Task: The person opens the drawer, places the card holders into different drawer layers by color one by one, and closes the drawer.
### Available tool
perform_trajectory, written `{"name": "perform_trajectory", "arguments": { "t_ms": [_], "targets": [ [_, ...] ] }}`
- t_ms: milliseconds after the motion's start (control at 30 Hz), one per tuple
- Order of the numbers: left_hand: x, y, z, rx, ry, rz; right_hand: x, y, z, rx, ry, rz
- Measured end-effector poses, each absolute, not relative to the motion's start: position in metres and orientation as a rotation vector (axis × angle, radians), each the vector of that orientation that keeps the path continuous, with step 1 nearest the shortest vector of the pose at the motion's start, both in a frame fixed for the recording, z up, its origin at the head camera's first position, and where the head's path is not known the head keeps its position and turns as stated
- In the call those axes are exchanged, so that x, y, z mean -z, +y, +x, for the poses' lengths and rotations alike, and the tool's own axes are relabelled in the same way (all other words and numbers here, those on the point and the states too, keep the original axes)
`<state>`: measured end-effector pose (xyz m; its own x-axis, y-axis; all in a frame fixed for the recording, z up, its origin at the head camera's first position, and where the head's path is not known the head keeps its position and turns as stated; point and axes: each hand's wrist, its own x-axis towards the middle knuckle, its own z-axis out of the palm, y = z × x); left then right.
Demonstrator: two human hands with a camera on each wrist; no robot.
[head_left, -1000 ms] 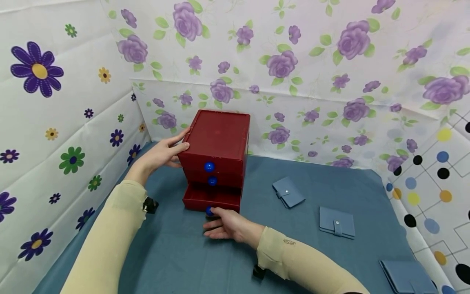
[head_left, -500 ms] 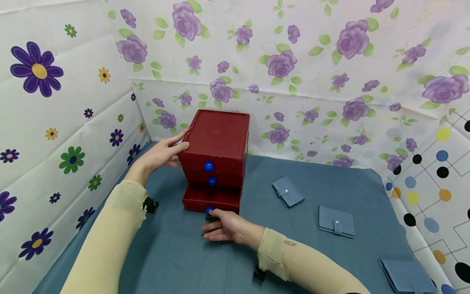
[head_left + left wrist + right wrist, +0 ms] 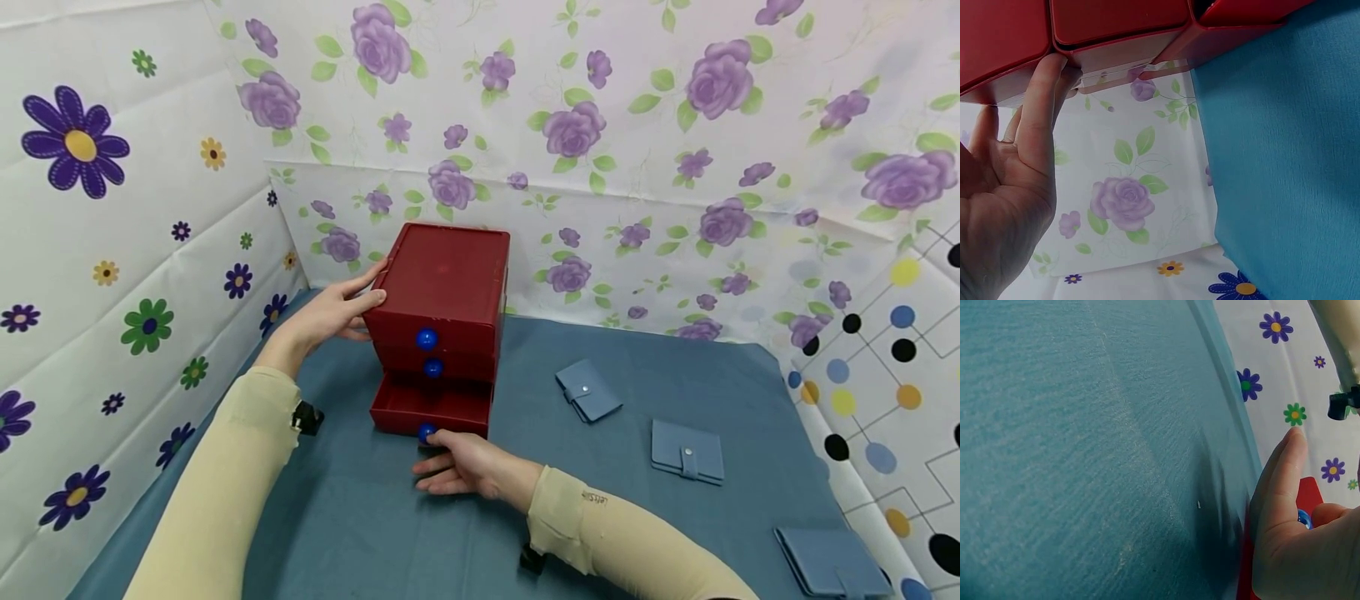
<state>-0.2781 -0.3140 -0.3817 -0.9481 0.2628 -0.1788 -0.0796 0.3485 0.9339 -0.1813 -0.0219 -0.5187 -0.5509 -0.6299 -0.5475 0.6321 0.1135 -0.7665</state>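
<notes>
A red chest of drawers with blue ball knobs stands on the blue cloth. Its bottom drawer is pulled partly out, and no objects show inside; the two drawers above are closed. My right hand pinches the bottom drawer's knob between thumb and index finger, the other fingers stretched out below. My left hand braces the chest's left side with extended fingers, its thumb at the front top corner. In the left wrist view, fingertips press against the red side. The right wrist view shows the knob partly behind my fingers.
Three blue-grey snap-strap wallets lie to the right of the chest: one wallet nearest it, another wallet farther right, a third wallet at the lower right. A flowered backdrop rises behind, and a flower-print sheet on the left.
The bottom drawer has slid slightly farther out toward me, with my right hand on its knob. My left hand and the wallets have stayed in place.
</notes>
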Motion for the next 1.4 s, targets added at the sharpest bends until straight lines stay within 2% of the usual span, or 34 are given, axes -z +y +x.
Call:
{"name": "perform_trajectory", "arguments": {
  "t_ms": [1400],
  "targets": [
    [0.382, -0.314, -0.279, -1.625, 2.320, 0.180, 0.519, -0.023, -0.170, 1.610, 1.373, 0.000]
  ]
}}
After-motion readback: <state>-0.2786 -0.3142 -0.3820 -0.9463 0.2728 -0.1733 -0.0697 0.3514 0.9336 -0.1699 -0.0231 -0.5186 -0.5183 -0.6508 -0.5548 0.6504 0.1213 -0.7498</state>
